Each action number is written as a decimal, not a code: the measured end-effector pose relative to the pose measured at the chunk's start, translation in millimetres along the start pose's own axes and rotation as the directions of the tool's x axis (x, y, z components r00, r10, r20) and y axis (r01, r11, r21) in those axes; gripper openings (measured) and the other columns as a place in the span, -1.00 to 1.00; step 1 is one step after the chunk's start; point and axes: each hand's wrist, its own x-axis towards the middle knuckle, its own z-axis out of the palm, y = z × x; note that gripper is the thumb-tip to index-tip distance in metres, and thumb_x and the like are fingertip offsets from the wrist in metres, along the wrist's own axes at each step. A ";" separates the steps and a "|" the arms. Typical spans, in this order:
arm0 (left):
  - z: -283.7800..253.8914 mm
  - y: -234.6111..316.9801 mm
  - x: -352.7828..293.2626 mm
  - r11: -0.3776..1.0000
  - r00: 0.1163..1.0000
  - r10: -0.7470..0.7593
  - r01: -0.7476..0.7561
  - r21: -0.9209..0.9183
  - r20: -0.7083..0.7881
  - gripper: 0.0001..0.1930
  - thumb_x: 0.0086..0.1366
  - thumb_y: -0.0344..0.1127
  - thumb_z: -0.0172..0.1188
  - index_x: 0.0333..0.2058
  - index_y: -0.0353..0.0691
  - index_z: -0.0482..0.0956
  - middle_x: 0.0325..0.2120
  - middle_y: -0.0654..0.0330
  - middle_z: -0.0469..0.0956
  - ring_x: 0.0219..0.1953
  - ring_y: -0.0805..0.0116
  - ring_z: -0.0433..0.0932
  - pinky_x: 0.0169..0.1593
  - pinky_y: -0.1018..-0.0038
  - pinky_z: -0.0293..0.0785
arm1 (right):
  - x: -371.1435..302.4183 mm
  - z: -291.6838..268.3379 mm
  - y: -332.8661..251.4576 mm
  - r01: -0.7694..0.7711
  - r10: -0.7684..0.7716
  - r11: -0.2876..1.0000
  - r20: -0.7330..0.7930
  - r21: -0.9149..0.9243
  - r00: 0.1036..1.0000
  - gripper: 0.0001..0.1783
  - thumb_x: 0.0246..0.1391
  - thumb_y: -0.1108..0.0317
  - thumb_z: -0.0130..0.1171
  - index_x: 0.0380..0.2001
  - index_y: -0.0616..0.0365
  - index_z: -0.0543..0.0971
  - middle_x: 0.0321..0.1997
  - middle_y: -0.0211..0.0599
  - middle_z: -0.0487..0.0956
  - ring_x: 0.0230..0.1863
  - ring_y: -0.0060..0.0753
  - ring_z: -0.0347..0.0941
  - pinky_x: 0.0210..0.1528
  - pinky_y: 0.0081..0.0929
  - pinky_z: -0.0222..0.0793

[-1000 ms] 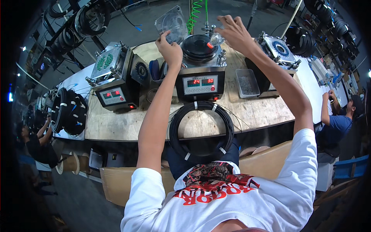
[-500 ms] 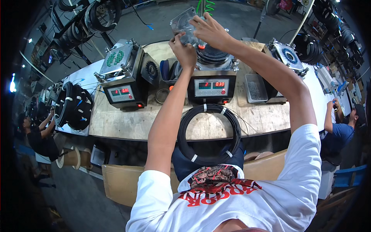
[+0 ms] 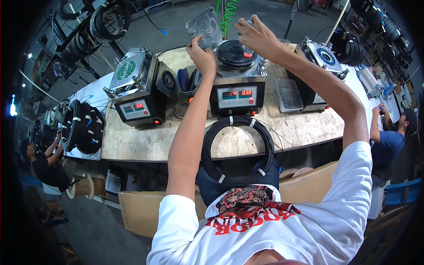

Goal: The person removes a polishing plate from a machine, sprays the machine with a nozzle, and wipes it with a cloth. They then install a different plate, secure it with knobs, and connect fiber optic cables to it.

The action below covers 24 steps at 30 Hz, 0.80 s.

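My left hand (image 3: pixel 203 55) is raised at the far side of the middle machine, closed on the lower edge of a clear, flat plastic piece (image 3: pixel 207 26) with a round pattern. To its right, my right hand (image 3: pixel 260 37) has its fingers curled round a clear bottle with a red tip (image 3: pixel 247 55); the tip points down. Most of that bottle is hidden by the fingers. Below both hands lies the round black disc (image 3: pixel 232 52) on top of the middle machine (image 3: pixel 238 96), whose front panel is lit red.
Similar machines stand left (image 3: pixel 137 106) and right (image 3: pixel 326 59). A clear tray of small pieces (image 3: pixel 289 95) sits right of the middle machine. A coil of black cable (image 3: pixel 206 150) leans at the table's near edge. A green spiral hose (image 3: pixel 227 17) hangs behind. People work at both sides.
My right hand has moved right, away from the left hand, carrying the red-tipped bottle. My left hand and the clear piece have shifted slightly left and down. The middle panel's readout has changed.
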 end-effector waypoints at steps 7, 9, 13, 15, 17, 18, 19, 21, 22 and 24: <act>3.6 9.1 -2.6 0.999 0.999 -0.020 0.022 -0.032 0.042 -0.53 -0.03 -0.67 0.02 -0.05 -0.30 0.47 -0.01 -0.15 0.34 0.09 -0.16 0.35 0.18 0.16 0.29 | -19.2 13.6 0.6 -0.287 0.253 0.947 0.219 0.142 0.942 -0.58 -0.21 0.22 0.37 -0.14 -0.16 0.67 -0.07 -0.41 0.50 0.15 -0.33 0.27 0.11 -0.16 0.11; 1.5 12.0 -3.3 0.999 0.999 -0.017 0.018 -0.035 0.029 -0.55 -0.02 -0.67 0.02 -0.07 -0.31 0.44 -0.03 -0.15 0.34 0.07 -0.16 0.35 0.18 0.14 0.28 | -43.5 30.5 5.2 -0.592 0.497 0.706 0.324 0.389 0.805 -0.50 -0.25 0.24 0.37 -0.10 -0.10 0.67 -0.03 -0.36 0.56 0.19 -0.23 0.29 0.13 0.04 0.10; 7.5 10.9 -4.2 0.998 0.997 0.069 -0.069 0.001 -0.039 -0.62 0.01 -0.64 0.04 -0.12 -0.35 0.34 -0.09 -0.13 0.34 0.00 -0.17 0.37 0.15 0.10 0.27 | -115.5 77.4 10.8 -0.658 0.563 0.131 0.491 0.741 0.665 -0.34 -0.21 0.11 0.46 -0.01 0.20 0.58 -0.20 -0.09 0.62 -0.08 -0.14 0.53 -0.01 -0.24 0.42; 4.4 -2.8 2.3 0.999 0.998 -0.010 0.007 -0.045 -0.066 -0.65 0.02 -0.58 0.11 -0.17 -0.36 0.30 -0.17 -0.11 0.35 -0.04 -0.11 0.38 0.13 0.14 0.25 | -140.9 90.8 -12.7 -0.648 0.634 0.096 0.455 0.756 0.625 -0.29 -0.25 0.07 0.51 -0.06 0.31 0.55 -0.24 0.01 0.62 -0.25 -0.12 0.57 -0.15 -0.35 0.48; 2.9 -3.3 0.9 0.989 0.992 -0.111 0.105 -0.103 -0.059 -0.66 0.08 -0.51 0.16 -0.16 -0.35 0.29 -0.18 -0.08 0.36 -0.07 -0.04 0.39 0.11 0.18 0.26 | -166.0 95.2 -34.8 -0.657 0.550 -0.020 0.557 0.754 0.622 -0.30 -0.26 0.08 0.51 -0.09 0.32 0.55 -0.21 0.01 0.63 -0.21 -0.14 0.57 -0.11 -0.33 0.47; -0.1 -3.4 0.0 0.983 0.987 -0.152 0.145 -0.117 -0.058 -0.64 0.12 -0.47 0.19 -0.14 -0.35 0.28 -0.17 -0.07 0.36 -0.08 -0.01 0.40 0.10 0.19 0.28 | -175.3 93.8 -51.1 -0.656 0.568 -0.013 0.545 0.755 0.616 -0.31 -0.28 0.07 0.52 -0.10 0.27 0.56 -0.28 -0.02 0.63 -0.27 -0.11 0.57 -0.12 -0.38 0.48; 1.6 -2.4 0.1 0.973 0.980 -0.190 0.182 -0.139 -0.051 -0.62 0.15 -0.43 0.21 -0.12 -0.34 0.27 -0.16 -0.05 0.37 -0.09 0.02 0.41 0.10 0.19 0.29 | -190.5 102.5 -56.7 -0.737 0.481 -0.022 0.653 0.675 0.584 -0.30 -0.29 0.03 0.53 -0.06 0.13 0.58 -0.12 -0.03 0.58 -0.03 -0.04 0.51 0.04 -0.17 0.44; -0.4 -16.1 4.8 0.945 0.967 -0.255 0.242 -0.221 -0.031 -0.48 0.21 -0.42 0.23 0.07 -0.39 0.19 -0.03 -0.11 0.37 0.00 0.06 0.44 0.11 0.25 0.33 | -200.7 98.2 -85.7 -0.860 0.493 0.119 0.722 0.496 0.485 -0.28 -0.32 -0.02 0.54 -0.02 -0.01 0.58 0.16 -0.03 0.40 0.28 0.07 0.26 0.18 0.21 0.25; -3.3 -19.7 7.8 0.933 0.970 -0.241 0.236 -0.271 0.014 -0.46 0.23 -0.41 0.23 0.11 -0.40 0.19 -0.01 -0.10 0.39 0.00 0.11 0.46 0.10 0.28 0.34 | -207.2 99.9 -94.2 -0.864 0.494 0.109 0.727 0.492 0.477 -0.28 -0.32 -0.02 0.54 -0.02 -0.01 0.58 0.16 -0.03 0.40 0.28 0.07 0.26 0.18 0.21 0.25; -8.1 -26.3 12.4 0.919 0.973 -0.223 0.233 -0.317 0.066 -0.44 0.25 -0.41 0.24 0.15 -0.41 0.20 0.01 -0.09 0.40 -0.01 0.16 0.48 0.09 0.32 0.36 | -217.4 103.8 -110.0 -0.877 0.370 0.086 0.802 0.473 0.469 -0.22 -0.33 -0.05 0.53 0.06 -0.12 0.55 0.35 -0.06 0.17 0.45 0.13 -0.04 0.22 0.47 0.04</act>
